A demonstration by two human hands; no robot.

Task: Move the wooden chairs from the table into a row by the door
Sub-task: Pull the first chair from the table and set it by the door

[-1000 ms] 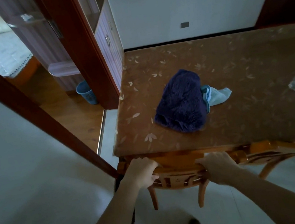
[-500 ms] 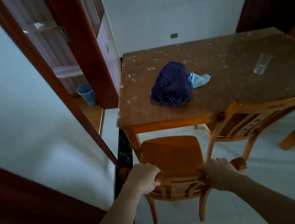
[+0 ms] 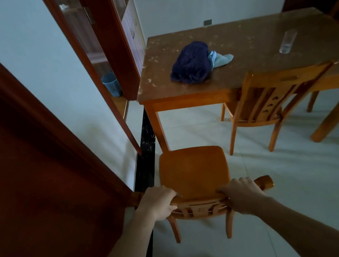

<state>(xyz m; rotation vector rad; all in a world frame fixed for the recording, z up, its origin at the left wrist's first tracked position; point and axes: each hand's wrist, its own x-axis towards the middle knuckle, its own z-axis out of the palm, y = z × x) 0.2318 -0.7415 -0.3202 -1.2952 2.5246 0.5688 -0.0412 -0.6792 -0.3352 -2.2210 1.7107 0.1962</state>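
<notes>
Got the orange-brown wooden chair (image 3: pixel 194 173) right in front of me, clear of the table, my left hand (image 3: pixel 158 205) and right hand (image 3: pixel 241 197) both clamped on its top rail. Just left of my left hand is the dark red-brown wooden door (image 3: pixel 26 174). Up past my right hand a second wooden slat-back chair (image 3: pixel 271 98) sits tucked at the brown speckled table (image 3: pixel 251 47), with a dark blue fuzzy cloth (image 3: pixel 191 64) and a clear glass (image 3: pixel 287 41) on top

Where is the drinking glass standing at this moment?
In the head view the glass stands on the right part of the table, right of the dark blue cloth, beyond the tucked-in chair.
</notes>
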